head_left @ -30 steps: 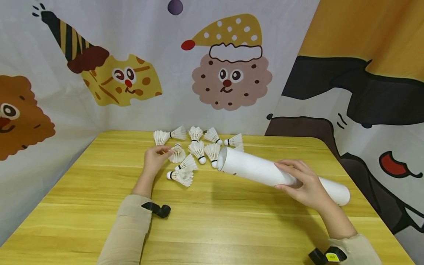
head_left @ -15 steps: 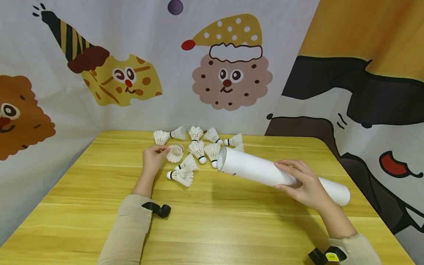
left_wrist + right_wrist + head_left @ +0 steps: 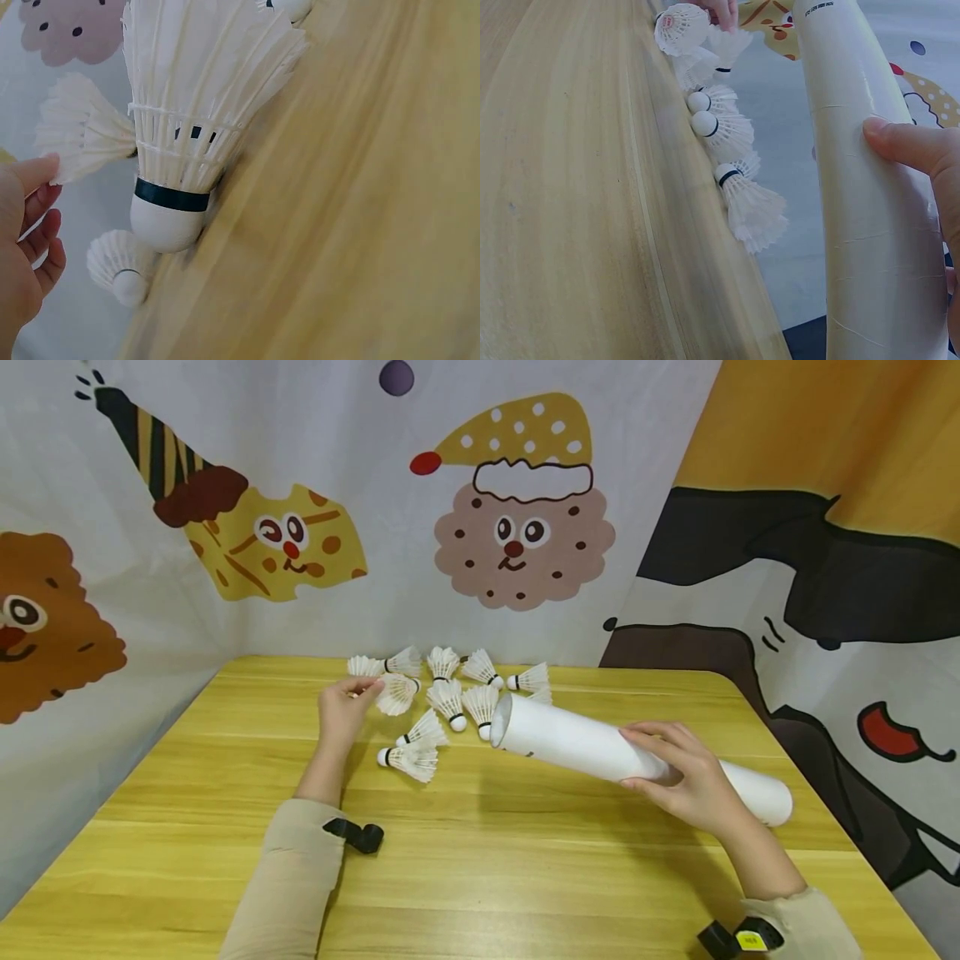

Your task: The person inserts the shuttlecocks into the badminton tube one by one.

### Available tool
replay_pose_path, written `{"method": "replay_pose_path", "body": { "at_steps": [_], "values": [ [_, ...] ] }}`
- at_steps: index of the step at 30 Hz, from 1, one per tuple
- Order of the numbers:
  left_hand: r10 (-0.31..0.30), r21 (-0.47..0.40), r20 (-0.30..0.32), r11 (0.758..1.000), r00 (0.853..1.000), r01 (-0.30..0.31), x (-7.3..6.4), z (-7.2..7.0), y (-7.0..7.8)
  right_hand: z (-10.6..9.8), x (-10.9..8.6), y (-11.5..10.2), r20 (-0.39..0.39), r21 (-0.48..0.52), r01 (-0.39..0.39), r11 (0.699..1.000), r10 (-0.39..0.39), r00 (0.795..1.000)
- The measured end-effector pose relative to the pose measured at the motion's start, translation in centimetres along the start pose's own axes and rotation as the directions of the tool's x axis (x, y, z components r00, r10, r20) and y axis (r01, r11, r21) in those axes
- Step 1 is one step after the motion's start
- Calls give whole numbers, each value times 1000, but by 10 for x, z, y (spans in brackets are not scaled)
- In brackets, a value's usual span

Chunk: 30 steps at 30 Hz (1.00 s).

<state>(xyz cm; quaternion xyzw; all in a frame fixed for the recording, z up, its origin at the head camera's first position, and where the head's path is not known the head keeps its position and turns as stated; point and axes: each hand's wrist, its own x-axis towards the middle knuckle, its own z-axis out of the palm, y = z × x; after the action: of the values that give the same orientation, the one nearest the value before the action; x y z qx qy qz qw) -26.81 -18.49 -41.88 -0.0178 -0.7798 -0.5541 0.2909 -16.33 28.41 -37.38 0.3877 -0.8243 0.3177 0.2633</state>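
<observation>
My left hand (image 3: 341, 717) pinches a white feather shuttlecock (image 3: 397, 695) by the edge of its skirt, its cork pointing right. In the left wrist view, thumb and fingertips meet at the feathers of that shuttlecock (image 3: 84, 127), which is lifted off the table. My right hand (image 3: 690, 777) grips a long white cardboard tube (image 3: 573, 737) around its middle and holds it slanted above the table. The tube's open end faces left, toward the shuttlecocks. In the right wrist view the thumb lies along the tube (image 3: 877, 217); the other fingers are mostly hidden behind it.
Several shuttlecocks lie loosely along the back of the wooden table (image 3: 480, 877). Two overlapping ones, including a front shuttlecock (image 3: 408, 762), lie nearest me. The tube's end partly covers one at the right. A cartoon-printed cloth (image 3: 315, 627) hangs behind the table.
My left hand has drawn slightly back and left with the shuttlecock, raising it and turning its cork from pointing away to pointing right. The right hand and tube stay where they were.
</observation>
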Motion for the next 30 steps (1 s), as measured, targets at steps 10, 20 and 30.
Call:
{"method": "replay_pose_path", "body": {
  "at_steps": [10,20,30],
  "values": [
    [-49,-75,51,996,997,53,2,0,26,-4,2,-5,32,-7,-32,999,33,999],
    [-152,-168,124,971,981,171,3,1,57,-3,1,-2,3,35,21,999,-21,1000],
    [-105,-301,215,939,971,168,-4,1,90,-4,0,-2,7,46,4,999,-4,1000]
  ]
}}
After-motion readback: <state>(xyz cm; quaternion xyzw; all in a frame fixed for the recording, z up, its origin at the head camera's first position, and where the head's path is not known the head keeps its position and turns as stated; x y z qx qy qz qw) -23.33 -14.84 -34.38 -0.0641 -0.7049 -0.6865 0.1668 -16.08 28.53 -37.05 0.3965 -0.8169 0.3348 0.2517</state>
